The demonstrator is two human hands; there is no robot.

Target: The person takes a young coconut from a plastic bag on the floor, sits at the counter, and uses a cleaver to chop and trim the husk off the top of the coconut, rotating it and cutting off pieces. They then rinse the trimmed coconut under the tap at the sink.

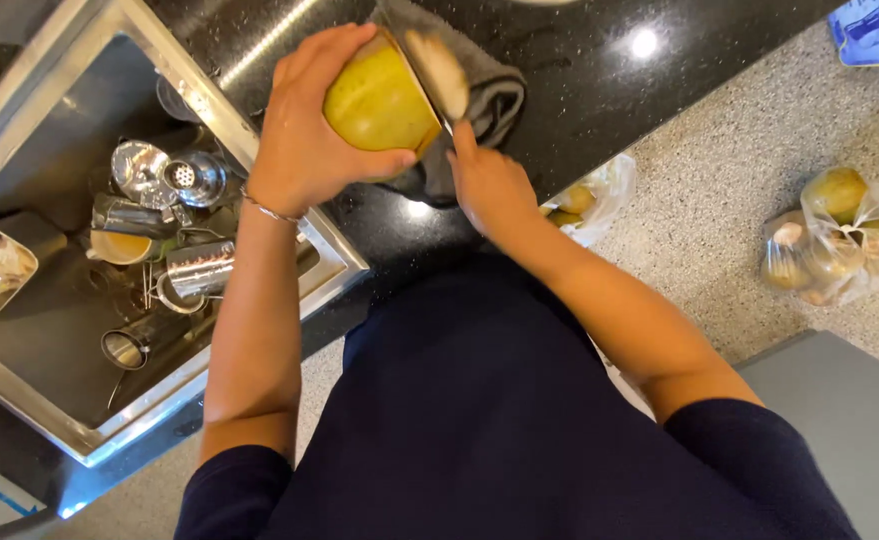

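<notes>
Right, the round yellow-green melon-like fruit (377,100) sits at about 12 o'clock in the view, held above the black speckled stone counter (579,90). The left hand (304,130) wraps it from the 9 o'clock side, fingers curled over the top and thumb under, gripping firmly. The right hand (489,185) is at the fruit's 4 o'clock, fingers closed round the handle of a broad steel knife blade (437,70), w/ the forefinger stretched along it – blade is blurred, its edge against the fruit's right side. A folded grey cloth (494,100) lies on the counter just behind both. A thin silver bracelet (267,208) circles the left wrist. At 9 o'clock, the steel sink (19,110) holds metal cups, a strainer etc. At 3 o'clock, two clear plastic bags of produce (834,235) rest on the pale speckled floor – one near, partly hidden by the right forearm.
</notes>
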